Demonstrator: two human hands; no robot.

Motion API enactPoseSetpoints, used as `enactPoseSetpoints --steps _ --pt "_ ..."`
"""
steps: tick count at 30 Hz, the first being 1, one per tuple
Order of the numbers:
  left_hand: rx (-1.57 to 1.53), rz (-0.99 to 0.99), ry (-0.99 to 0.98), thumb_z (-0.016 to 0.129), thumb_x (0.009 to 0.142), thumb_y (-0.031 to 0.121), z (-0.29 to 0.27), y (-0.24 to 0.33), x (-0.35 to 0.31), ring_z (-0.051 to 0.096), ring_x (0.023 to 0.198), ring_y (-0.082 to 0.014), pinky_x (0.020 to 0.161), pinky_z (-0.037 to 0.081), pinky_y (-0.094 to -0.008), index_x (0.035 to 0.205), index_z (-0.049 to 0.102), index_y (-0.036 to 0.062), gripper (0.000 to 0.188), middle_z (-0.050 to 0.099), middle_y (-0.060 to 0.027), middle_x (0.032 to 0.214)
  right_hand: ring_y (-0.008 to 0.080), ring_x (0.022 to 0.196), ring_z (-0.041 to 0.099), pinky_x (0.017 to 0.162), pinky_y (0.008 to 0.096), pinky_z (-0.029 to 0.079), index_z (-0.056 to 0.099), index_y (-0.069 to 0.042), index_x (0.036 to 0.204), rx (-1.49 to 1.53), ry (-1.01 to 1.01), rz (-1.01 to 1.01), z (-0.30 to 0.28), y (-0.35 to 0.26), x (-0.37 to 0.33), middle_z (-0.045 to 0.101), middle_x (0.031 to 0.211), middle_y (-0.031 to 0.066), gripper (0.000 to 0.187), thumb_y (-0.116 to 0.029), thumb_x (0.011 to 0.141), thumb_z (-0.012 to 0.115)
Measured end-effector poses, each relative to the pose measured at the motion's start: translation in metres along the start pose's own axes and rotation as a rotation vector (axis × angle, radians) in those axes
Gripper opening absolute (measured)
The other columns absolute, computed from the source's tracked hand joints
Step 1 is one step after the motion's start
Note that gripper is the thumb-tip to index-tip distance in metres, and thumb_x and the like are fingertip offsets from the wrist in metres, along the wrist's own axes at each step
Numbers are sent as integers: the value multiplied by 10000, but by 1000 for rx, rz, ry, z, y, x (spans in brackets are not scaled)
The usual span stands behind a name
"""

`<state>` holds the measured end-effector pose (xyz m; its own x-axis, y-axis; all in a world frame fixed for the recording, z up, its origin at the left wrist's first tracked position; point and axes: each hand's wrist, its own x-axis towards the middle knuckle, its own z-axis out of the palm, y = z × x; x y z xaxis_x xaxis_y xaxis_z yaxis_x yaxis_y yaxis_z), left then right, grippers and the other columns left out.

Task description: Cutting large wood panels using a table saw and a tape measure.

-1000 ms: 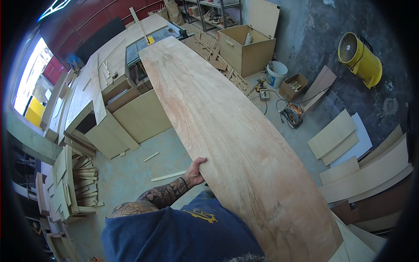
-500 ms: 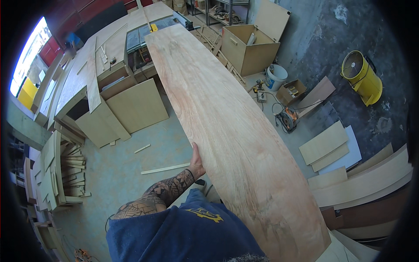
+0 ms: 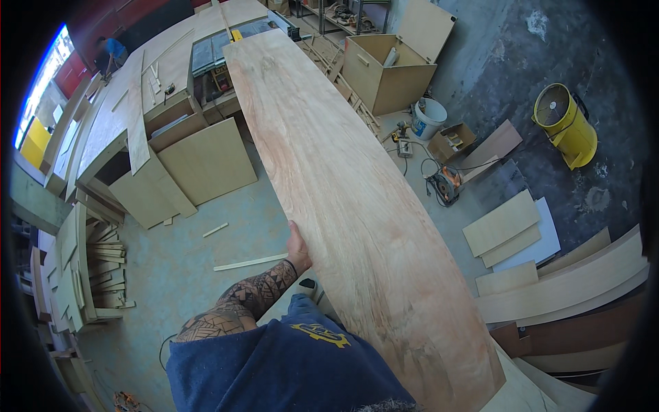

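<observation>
A long, wide plywood board [image 3: 343, 199] with reddish grain stretches from beside my body to the table saw [image 3: 230, 51] at the far side. My left hand [image 3: 298, 248] grips the board's left edge, thumb over the top face and the other fingers hidden beneath. Its far end lies at the saw's near edge, next to a small yellow part. My right hand is out of sight.
Left of the saw stands a big worktable [image 3: 106, 130] with wood strips; a person [image 3: 113, 51] bends there. Panels [image 3: 206, 165] lean against its front. To the right are an open wooden box [image 3: 388, 75], white bucket [image 3: 428, 120], circular saw [image 3: 445, 184], yellow blower [image 3: 566, 127] and stacked sheets [image 3: 504, 226].
The board and my left hand appear slightly farther left, as does the whole room in the view. My left hand keeps its hold on the board's edge.
</observation>
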<state>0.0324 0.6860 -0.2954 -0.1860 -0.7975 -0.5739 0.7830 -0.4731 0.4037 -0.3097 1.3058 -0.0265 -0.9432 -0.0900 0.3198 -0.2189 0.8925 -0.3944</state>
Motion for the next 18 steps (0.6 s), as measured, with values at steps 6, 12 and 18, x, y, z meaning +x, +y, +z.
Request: enactPoseSetpoints --steps 6,12,18 --pt "62 -26 9 305 1042 741 10 11 -10 516 1396 -420 1147 430 -632 1595 326 33 899 488 -209 1558 342 1351 548 1114 502 469 447 -18 1533 16 -12 40 0 -6 -9 531 1500 211 740 -535 1018 564" --pt "90 -81 8 266 1043 745 1 21 -5 507 1404 -425 1147 423 -645 1607 307 43 902 479 -219 1562 341 1347 550 1111 500 471 449 -17 1529 39 -28 67 5 -12 -11 532 1495 210 738 -533 1014 568" --pt "130 -135 105 223 1057 726 15 34 -17 487 1429 -411 1191 386 -618 1626 291 78 864 454 -203 1592 339 1343 552 1108 498 474 450 -17 1525 51 -33 116 4 -12 -23 534 1489 210 737 -532 1011 572"
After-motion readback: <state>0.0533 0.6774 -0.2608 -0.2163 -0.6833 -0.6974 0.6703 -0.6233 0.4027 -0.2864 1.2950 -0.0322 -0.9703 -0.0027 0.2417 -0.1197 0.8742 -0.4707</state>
